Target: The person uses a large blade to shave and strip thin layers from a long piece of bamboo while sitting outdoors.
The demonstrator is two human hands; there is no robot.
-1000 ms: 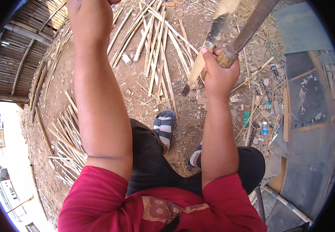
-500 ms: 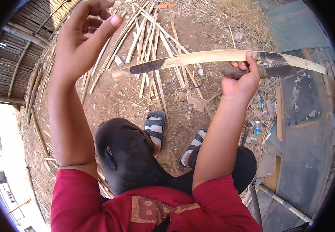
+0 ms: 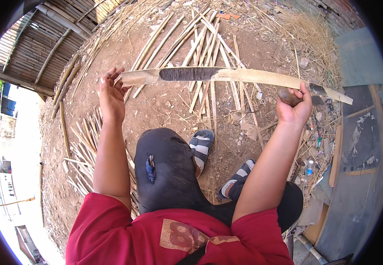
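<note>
A long, slightly bowed bamboo strip (image 3: 253, 77) with dark patches stretches across in front of me, above the ground. Its left end meets the curled fingers of my left hand (image 3: 112, 99), which is closed on it. Toward the other end, my right hand (image 3: 295, 106) pinches the strip between thumb and fingers. That same hand also grips a knife by its rounded brown wooden handle (image 3: 288, 96). Only a short piece of the dark blade shows beyond the hand, partly behind the strip.
Several split bamboo strips (image 3: 207, 53) lie crossed on the dirt ahead, and another bundle (image 3: 85, 139) lies by my left knee. Dark sheets (image 3: 363, 132) and a plastic bottle (image 3: 310, 167) are at the right. A bamboo wall (image 3: 41, 48) stands far left.
My left hand has come down from its raised position and taken hold of the strip's left end. The view has shifted, and more bundled strips show on the left.
</note>
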